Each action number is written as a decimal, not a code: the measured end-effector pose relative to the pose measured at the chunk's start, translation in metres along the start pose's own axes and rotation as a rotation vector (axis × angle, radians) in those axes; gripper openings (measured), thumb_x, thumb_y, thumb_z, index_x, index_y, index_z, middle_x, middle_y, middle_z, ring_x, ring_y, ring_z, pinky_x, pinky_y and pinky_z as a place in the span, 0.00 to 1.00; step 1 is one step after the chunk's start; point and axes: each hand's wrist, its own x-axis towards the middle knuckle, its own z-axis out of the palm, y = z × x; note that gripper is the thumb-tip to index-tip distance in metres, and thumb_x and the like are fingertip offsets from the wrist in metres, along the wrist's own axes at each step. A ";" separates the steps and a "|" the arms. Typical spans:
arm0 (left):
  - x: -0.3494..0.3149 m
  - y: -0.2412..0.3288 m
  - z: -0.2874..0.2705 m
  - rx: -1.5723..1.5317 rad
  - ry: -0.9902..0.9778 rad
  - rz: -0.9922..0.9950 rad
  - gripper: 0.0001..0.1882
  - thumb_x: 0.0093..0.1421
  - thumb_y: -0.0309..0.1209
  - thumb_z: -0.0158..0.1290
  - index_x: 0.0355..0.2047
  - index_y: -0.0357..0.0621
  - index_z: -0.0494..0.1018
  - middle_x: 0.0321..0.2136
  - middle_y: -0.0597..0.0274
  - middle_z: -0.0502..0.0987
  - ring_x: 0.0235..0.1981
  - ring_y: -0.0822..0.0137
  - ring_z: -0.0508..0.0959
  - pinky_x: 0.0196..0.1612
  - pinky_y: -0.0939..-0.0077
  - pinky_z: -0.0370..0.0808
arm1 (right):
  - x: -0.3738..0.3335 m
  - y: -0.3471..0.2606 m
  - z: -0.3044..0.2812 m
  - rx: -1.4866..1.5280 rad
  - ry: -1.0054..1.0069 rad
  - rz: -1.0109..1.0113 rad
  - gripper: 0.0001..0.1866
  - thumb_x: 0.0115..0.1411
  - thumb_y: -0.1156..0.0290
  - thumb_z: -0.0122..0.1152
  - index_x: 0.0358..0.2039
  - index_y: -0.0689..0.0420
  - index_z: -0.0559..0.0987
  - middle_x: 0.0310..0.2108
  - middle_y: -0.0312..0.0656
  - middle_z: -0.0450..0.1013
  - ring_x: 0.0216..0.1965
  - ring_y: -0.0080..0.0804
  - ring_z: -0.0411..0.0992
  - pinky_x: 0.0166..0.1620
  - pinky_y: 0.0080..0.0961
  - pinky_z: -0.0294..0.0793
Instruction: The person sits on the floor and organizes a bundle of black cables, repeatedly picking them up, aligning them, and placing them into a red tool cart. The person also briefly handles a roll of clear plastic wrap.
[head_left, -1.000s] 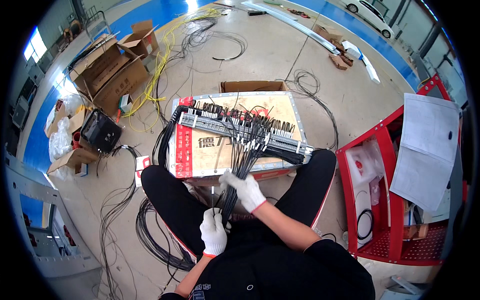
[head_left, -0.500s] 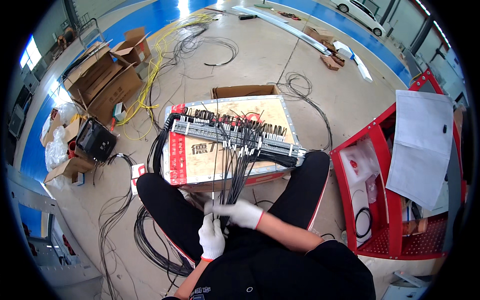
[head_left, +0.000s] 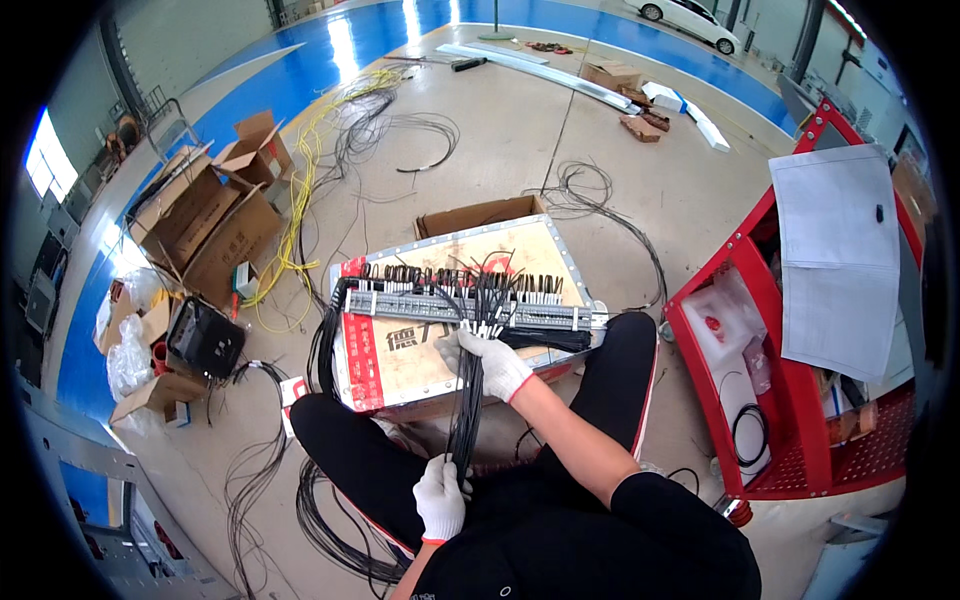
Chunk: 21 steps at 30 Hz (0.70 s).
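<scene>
A bundle of thin black wires [head_left: 464, 415] runs from the terminal strip toward my lap. My left hand [head_left: 440, 500], in a white glove, is closed round the lower part of the bundle. Farther up, my right hand [head_left: 494, 362], gloved too, grips the same wires just below their white-sleeved ends, beside the strip. The long grey terminal strip [head_left: 420, 306] lies across a wooden box [head_left: 385, 372] with metal edging and red tape. A row of black wire loops with white sleeves [head_left: 540, 291] stands along its far side. More black wires [head_left: 328, 350] hang off its left end.
Coils of black wire [head_left: 330, 530] lie on the floor by my left leg. Open cardboard boxes [head_left: 205, 225], a black case [head_left: 205, 338] and yellow cable [head_left: 300, 200] are at the left. A red metal frame [head_left: 745, 255] with a paper sheet [head_left: 838, 265] stands at the right.
My right hand has moved up and away from my left hand, along the wires to the strip. The wires are now gathered in a tighter bundle. The view has shifted slightly.
</scene>
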 end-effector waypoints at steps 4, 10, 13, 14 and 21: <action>0.005 0.001 0.002 0.008 -0.050 0.006 0.14 0.72 0.29 0.42 0.48 0.33 0.72 0.24 0.60 0.80 0.17 0.76 0.74 0.20 0.80 0.72 | -0.004 -0.004 -0.002 -0.083 -0.379 -0.096 0.13 0.72 0.59 0.51 0.34 0.55 0.73 0.18 0.24 0.55 0.17 0.14 0.50 0.20 0.15 0.48; 0.023 0.012 -0.001 -0.122 -0.265 -0.092 0.18 0.74 0.39 0.38 0.49 0.38 0.70 0.26 0.62 0.78 0.17 0.77 0.69 0.20 0.81 0.68 | -0.015 -0.020 0.024 -0.224 -0.448 -0.151 0.15 0.72 0.57 0.50 0.35 0.56 0.73 0.17 0.23 0.54 0.16 0.14 0.50 0.19 0.17 0.47; 0.027 0.014 -0.013 -0.160 -0.457 -0.068 0.21 0.74 0.44 0.39 0.51 0.37 0.68 0.27 0.61 0.78 0.18 0.76 0.69 0.21 0.81 0.68 | -0.035 -0.025 0.051 -0.349 -0.675 -0.219 0.16 0.70 0.56 0.55 0.34 0.56 0.73 0.17 0.25 0.58 0.15 0.13 0.53 0.18 0.17 0.48; 0.030 0.012 -0.021 -0.162 -0.531 -0.065 0.22 0.74 0.45 0.40 0.52 0.36 0.67 0.28 0.60 0.78 0.19 0.76 0.70 0.22 0.81 0.69 | -0.056 -0.031 0.068 -0.478 -0.771 -0.253 0.17 0.69 0.54 0.56 0.34 0.56 0.73 0.18 0.25 0.58 0.16 0.14 0.53 0.18 0.17 0.49; 0.055 0.048 -0.047 -0.089 -0.683 0.265 0.33 0.68 0.42 0.48 0.66 0.31 0.57 0.60 0.49 0.68 0.61 0.61 0.69 0.65 0.66 0.64 | -0.097 0.003 0.040 -0.650 -0.516 -0.306 0.12 0.70 0.59 0.55 0.35 0.53 0.74 0.19 0.25 0.60 0.18 0.12 0.54 0.21 0.17 0.50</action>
